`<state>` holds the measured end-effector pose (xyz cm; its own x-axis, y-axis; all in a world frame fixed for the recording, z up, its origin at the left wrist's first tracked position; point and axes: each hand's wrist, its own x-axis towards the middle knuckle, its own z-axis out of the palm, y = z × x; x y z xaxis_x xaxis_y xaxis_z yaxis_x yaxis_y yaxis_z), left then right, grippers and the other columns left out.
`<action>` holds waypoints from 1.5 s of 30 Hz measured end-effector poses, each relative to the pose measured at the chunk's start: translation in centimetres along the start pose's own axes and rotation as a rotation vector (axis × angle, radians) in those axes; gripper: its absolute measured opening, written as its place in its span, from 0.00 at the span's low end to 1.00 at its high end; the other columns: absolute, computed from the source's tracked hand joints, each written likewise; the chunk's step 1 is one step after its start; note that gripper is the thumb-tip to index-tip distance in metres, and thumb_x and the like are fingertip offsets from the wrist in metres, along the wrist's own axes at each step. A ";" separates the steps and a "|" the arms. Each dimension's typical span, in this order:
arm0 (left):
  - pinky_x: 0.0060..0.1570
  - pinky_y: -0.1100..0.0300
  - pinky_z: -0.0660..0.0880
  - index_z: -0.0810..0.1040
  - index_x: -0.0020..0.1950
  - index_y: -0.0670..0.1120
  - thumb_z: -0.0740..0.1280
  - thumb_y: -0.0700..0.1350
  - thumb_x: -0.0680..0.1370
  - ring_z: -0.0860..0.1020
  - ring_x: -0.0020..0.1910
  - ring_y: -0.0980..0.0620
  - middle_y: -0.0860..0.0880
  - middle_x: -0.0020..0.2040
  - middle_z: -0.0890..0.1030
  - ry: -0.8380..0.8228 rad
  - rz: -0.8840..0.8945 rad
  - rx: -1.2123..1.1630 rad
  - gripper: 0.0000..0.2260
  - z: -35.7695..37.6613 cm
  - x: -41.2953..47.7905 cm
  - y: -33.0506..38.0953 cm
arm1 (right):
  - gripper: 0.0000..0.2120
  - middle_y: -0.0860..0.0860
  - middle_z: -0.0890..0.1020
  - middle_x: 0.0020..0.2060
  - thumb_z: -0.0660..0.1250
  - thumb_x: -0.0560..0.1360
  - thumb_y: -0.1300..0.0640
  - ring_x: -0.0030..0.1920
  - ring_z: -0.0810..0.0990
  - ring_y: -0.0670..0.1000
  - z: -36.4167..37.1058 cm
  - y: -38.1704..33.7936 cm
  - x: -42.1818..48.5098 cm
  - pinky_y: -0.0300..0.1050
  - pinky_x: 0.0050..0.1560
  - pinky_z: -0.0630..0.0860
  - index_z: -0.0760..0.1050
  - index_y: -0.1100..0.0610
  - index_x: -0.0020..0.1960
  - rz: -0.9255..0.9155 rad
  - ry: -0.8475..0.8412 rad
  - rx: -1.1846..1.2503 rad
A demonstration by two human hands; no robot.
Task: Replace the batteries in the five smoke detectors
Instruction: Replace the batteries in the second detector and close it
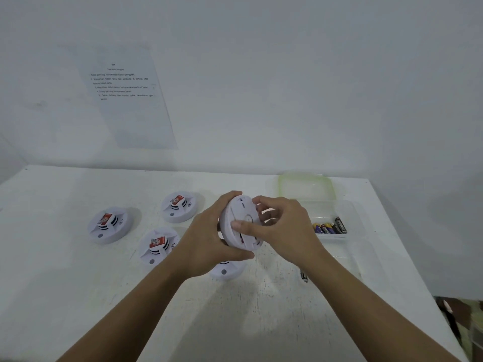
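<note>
Both hands, left [209,241] and right [285,228], are gripping a smooth round white plastic detector [239,223] between them, raised off the table

one round white smoke detector [240,223] is held up, tipped on edge. three red-label detectors [108,224] [179,206] [159,245] lie flat left of it, a fifth detector [224,270] just below. batteries [330,227] lie together at right.

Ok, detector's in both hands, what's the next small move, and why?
Probably open its cover with the right hand while the left hand steadies the detector: it looks closed, the right thumb lies on its face, and batteries wait in the container.
</note>
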<state>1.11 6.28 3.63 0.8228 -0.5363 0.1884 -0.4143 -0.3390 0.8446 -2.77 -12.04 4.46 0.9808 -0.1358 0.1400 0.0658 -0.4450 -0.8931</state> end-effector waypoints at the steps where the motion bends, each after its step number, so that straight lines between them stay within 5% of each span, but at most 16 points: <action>1: 0.54 0.65 0.80 0.67 0.71 0.58 0.84 0.45 0.63 0.78 0.59 0.59 0.64 0.58 0.78 -0.004 -0.007 0.000 0.42 0.1 -0.2 -0.1 | 0.26 0.46 0.84 0.45 0.80 0.62 0.38 0.40 0.84 0.45 0.1 0.1 -0.2 0.38 0.38 0.82 0.84 0.48 0.56 0.013 -0.009 0.011; 7: 0.51 0.57 0.83 0.69 0.69 0.60 0.85 0.43 0.62 0.81 0.56 0.57 0.62 0.58 0.80 -0.041 -0.055 -0.014 0.41 0.5 -1.1 -0.6 | 0.14 0.47 0.84 0.37 0.81 0.64 0.45 0.34 0.83 0.47 0.5 0.4 -0.9 0.44 0.36 0.84 0.84 0.50 0.46 0.010 -0.015 -0.042; 16: 0.53 0.55 0.83 0.72 0.70 0.52 0.85 0.39 0.61 0.82 0.57 0.51 0.56 0.59 0.82 0.035 -0.082 -0.064 0.41 0.6 -2.8 -1.3 | 0.12 0.49 0.82 0.33 0.76 0.61 0.47 0.33 0.80 0.54 0.7 0.3 -2.5 0.52 0.32 0.80 0.82 0.50 0.42 -0.077 -0.023 0.008; 22: 0.55 0.58 0.82 0.69 0.71 0.56 0.85 0.41 0.63 0.79 0.63 0.55 0.60 0.61 0.80 0.030 -0.116 -0.098 0.41 -0.6 -3.7 -1.7 | 0.13 0.48 0.87 0.44 0.73 0.75 0.57 0.46 0.86 0.48 -0.2 0.2 -2.9 0.42 0.47 0.83 0.82 0.51 0.60 0.188 0.081 0.421; 27: 0.53 0.63 0.81 0.68 0.71 0.57 0.85 0.42 0.63 0.78 0.63 0.59 0.61 0.62 0.79 0.071 -0.134 -0.072 0.42 -1.1 -5.2 -2.8 | 0.11 0.53 0.87 0.49 0.62 0.82 0.57 0.51 0.84 0.53 0.6 1.8 -5.3 0.51 0.53 0.82 0.84 0.55 0.55 0.408 -0.005 0.610; 33: 0.48 0.70 0.79 0.69 0.71 0.56 0.84 0.41 0.62 0.78 0.62 0.62 0.65 0.60 0.79 0.092 -0.161 -0.087 0.42 -1.0 -6.3 -3.8 | 0.12 0.57 0.83 0.48 0.58 0.82 0.59 0.47 0.83 0.53 3.3 4.4 -7.6 0.47 0.46 0.80 0.81 0.54 0.52 0.530 -0.036 0.326; 37: 0.49 0.66 0.80 0.69 0.71 0.57 0.85 0.39 0.62 0.78 0.62 0.59 0.62 0.61 0.79 0.080 -0.188 -0.129 0.43 -0.3 -6.8 -4.3 | 0.14 0.48 0.80 0.53 0.55 0.83 0.63 0.45 0.78 0.40 4.3 4.9 -8.2 0.27 0.39 0.73 0.75 0.53 0.62 0.444 -0.061 0.014; 42: 0.49 0.66 0.81 0.70 0.70 0.57 0.84 0.36 0.62 0.78 0.62 0.61 0.65 0.59 0.79 0.075 -0.204 -0.153 0.42 0.3 -7.3 -4.1 | 0.13 0.54 0.81 0.59 0.59 0.82 0.65 0.55 0.77 0.49 4.2 4.8 -8.9 0.25 0.48 0.66 0.80 0.60 0.61 0.226 -0.135 -0.200; 45: 0.51 0.65 0.81 0.69 0.70 0.55 0.84 0.35 0.61 0.77 0.63 0.60 0.63 0.60 0.78 0.078 -0.190 -0.166 0.43 0.4 -7.4 -3.6 | 0.12 0.46 0.81 0.56 0.62 0.82 0.60 0.51 0.76 0.40 3.2 4.0 -8.7 0.22 0.49 0.68 0.80 0.55 0.61 0.189 -0.084 -0.157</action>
<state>-3.67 11.13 -0.99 0.9099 -0.4118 0.0508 -0.1851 -0.2933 0.9379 -10.46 -9.75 -1.67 0.9852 -0.1587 -0.0650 -0.1431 -0.5517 -0.8216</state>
